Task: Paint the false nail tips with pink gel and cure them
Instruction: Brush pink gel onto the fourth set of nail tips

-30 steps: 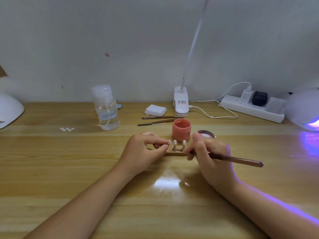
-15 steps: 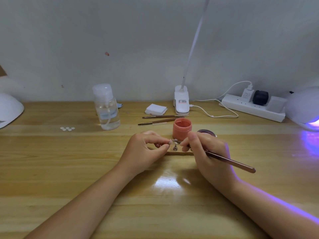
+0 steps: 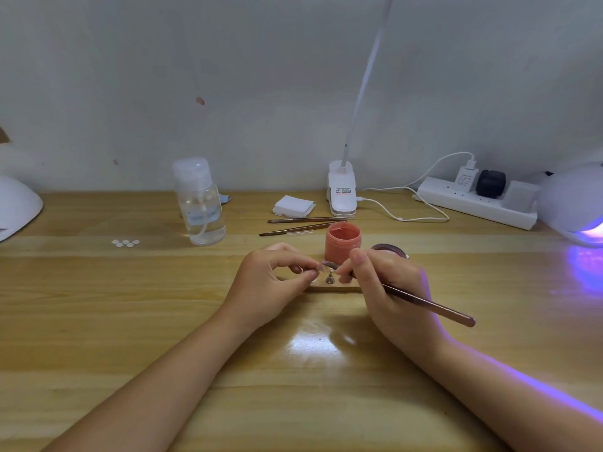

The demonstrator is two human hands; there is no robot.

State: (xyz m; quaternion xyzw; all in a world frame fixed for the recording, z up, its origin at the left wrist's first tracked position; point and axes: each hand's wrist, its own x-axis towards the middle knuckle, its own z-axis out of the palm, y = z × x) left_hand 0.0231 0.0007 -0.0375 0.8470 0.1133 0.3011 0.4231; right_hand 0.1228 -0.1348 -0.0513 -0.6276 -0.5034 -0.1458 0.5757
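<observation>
The right hand (image 3: 388, 285) has its fingers curled round a brown-handled brush (image 3: 427, 305), held like a pen, with the handle end slanting out to the right over the counter (image 3: 130, 321). The bristle end reaches left to a nail tip (image 3: 329, 264) perched on a small metal stand (image 3: 330, 279); the bristles themselves are too small and blurred to make out, and the fingers cover most of the ferrule. The left hand (image 3: 270, 282) pinches thumb and forefinger together right at the left side of that nail tip; whether it grips the tip or a second stand cannot be told, since the fingertips hide the spot. The stand sits on a thin wooden strip (image 3: 336, 288), whose ends are hidden under both hands.

Just behind the hands stands an open pink gel jar (image 3: 342, 244), and beside it to the right a dark lid (image 3: 390, 251), half covered by the right hand. Further back lie two spare brushes (image 3: 303, 223), a stack of white pads (image 3: 293, 205), a clip lamp base (image 3: 342, 190) and a clear pump bottle (image 3: 200, 203). A few loose nail tips (image 3: 125, 243) lie to the left. At the right edge a curing lamp (image 3: 571, 203) glows violet, cut off by the frame; a power strip (image 3: 476, 203) lies beside it. A white dome (image 3: 16, 207) is cut off at the left edge.
</observation>
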